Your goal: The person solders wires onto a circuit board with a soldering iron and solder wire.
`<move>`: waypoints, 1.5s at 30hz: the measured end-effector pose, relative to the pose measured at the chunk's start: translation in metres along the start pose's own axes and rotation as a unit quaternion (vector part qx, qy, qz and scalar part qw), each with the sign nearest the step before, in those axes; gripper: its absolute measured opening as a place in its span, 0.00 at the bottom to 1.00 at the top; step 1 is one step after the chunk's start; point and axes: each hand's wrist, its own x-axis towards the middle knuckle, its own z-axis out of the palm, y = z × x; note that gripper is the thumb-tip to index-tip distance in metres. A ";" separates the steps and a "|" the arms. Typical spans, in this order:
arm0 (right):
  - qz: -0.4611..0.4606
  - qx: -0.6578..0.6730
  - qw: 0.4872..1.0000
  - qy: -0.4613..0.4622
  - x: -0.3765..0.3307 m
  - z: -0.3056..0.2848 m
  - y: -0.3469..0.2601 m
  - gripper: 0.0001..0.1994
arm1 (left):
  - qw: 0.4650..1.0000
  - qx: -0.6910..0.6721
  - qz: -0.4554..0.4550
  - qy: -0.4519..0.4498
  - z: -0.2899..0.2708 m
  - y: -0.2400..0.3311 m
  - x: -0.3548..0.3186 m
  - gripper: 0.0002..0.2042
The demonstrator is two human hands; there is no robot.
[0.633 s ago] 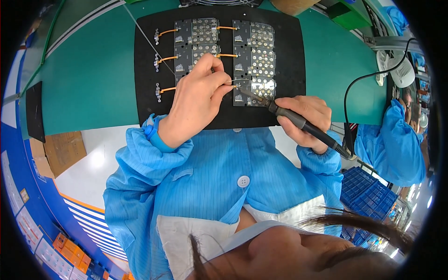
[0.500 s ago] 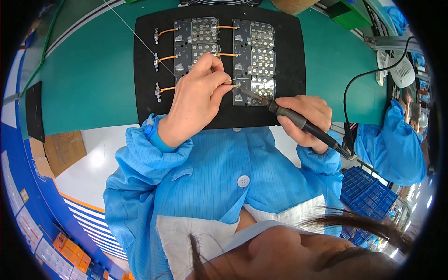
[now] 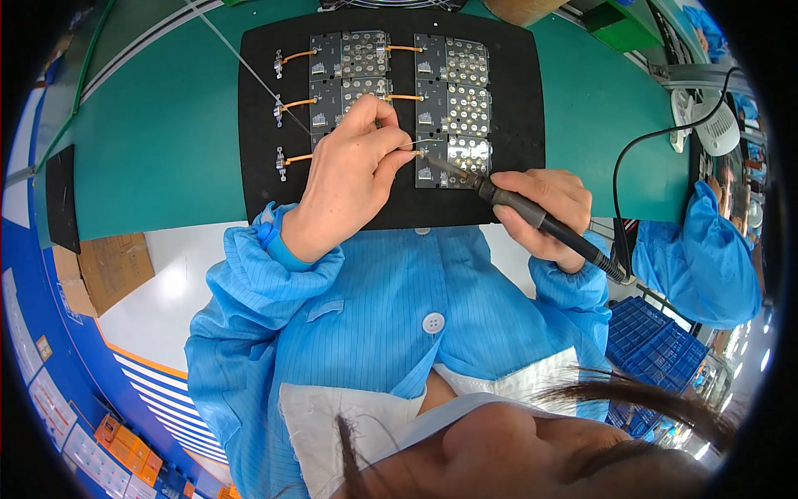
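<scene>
My left hand point(image 3: 353, 170) is closed, its thumb and fingertips pinching a thin solder wire point(image 3: 426, 140) over the left edge of the lower right circuit board point(image 3: 428, 175). A short orange lead end also shows at these fingertips, against the board; most of it is hidden by the hand. In my right hand point(image 3: 549, 208) is a soldering iron point(image 3: 532, 214), gripped like a pen. Its tip points left and reaches close to the lead end; whether they touch I cannot tell. The board lies flat, with silvery round pads on its right half.
More circuit boards point(image 3: 431, 62) with orange leads point(image 3: 298, 104) ending in metal connectors lie in two columns on a black mat point(image 3: 515, 108). The green table point(image 3: 150, 141) surrounds it. The iron's black cord point(image 3: 619, 166) loops at the right. A person's blue sleeve point(image 3: 698, 258) is beyond.
Both hands and the soldering iron keep almost the same place. At the right, the other person's blue sleeve has shifted slightly.
</scene>
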 end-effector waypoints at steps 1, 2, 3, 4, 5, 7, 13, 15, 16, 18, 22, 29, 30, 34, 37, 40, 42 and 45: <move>0.006 0.000 1.000 -0.003 0.000 -0.001 0.000 0.12 | 1.000 -0.001 -0.002 -0.001 0.000 0.000 0.000 0.05; 0.012 -0.001 1.000 -0.005 0.001 -0.001 0.001 0.12 | 1.000 -0.001 -0.002 -0.001 0.000 0.000 0.000 0.05; 0.012 -0.001 1.000 -0.005 0.001 -0.001 0.001 0.12 | 1.000 -0.001 -0.002 -0.001 0.000 0.000 0.000 0.05; 0.009 0.000 1.000 -0.003 0.001 -0.001 0.001 0.12 | 1.000 -0.002 -0.002 -0.002 0.000 0.000 0.000 0.05; 0.006 0.000 1.000 -0.002 0.001 -0.001 0.001 0.12 | 1.000 -0.002 -0.002 -0.002 0.000 0.000 0.000 0.05; -0.003 -0.002 1.000 -0.001 0.001 -0.001 0.001 0.12 | 1.000 -0.002 -0.002 -0.002 0.000 0.000 0.000 0.05; 0.002 0.001 1.000 0.000 0.000 0.000 0.001 0.12 | 1.000 -0.001 0.001 0.001 0.000 0.000 -0.001 0.05; 0.008 0.001 1.000 -0.002 0.000 -0.001 0.000 0.12 | 1.000 0.000 0.002 0.001 0.000 0.000 -0.001 0.05; 0.007 0.000 1.000 -0.002 0.000 -0.001 0.000 0.12 | 1.000 0.000 0.004 0.001 0.000 0.000 -0.001 0.05; 0.006 -0.001 1.000 -0.003 0.000 -0.001 0.000 0.12 | 1.000 -0.004 0.002 0.001 0.000 -0.001 -0.001 0.05; 0.003 -0.005 1.000 0.000 0.001 -0.005 -0.003 0.12 | 1.000 -0.003 0.005 0.001 0.000 -0.001 0.000 0.05; 0.017 -0.026 0.999 0.020 0.003 -0.024 -0.008 0.13 | 1.000 -0.005 -0.002 -0.001 -0.002 -0.001 -0.001 0.05; 0.014 -0.027 0.999 0.019 0.003 -0.028 -0.011 0.13 | 1.000 0.001 -0.001 0.002 -0.002 -0.001 -0.003 0.05; 0.119 -0.091 0.982 0.113 -0.001 -0.044 -0.011 0.14 | 1.000 0.004 0.006 0.013 -0.006 0.002 -0.004 0.05; 0.106 -0.094 0.965 0.222 0.012 -0.053 0.013 0.15 | 0.999 0.000 -0.009 0.042 -0.010 0.007 -0.010 0.05; 0.091 -0.063 0.959 0.259 0.036 -0.058 0.038 0.16 | 0.996 -0.003 -0.037 0.085 -0.022 0.007 -0.020 0.04; 0.021 -0.200 0.948 0.247 0.048 -0.059 0.058 0.16 | 0.993 0.018 -0.046 0.112 -0.032 0.006 -0.025 0.04; 0.089 -0.123 0.969 0.193 0.051 -0.051 0.082 0.17 | 0.978 0.089 -0.064 0.179 -0.047 -0.007 -0.035 0.04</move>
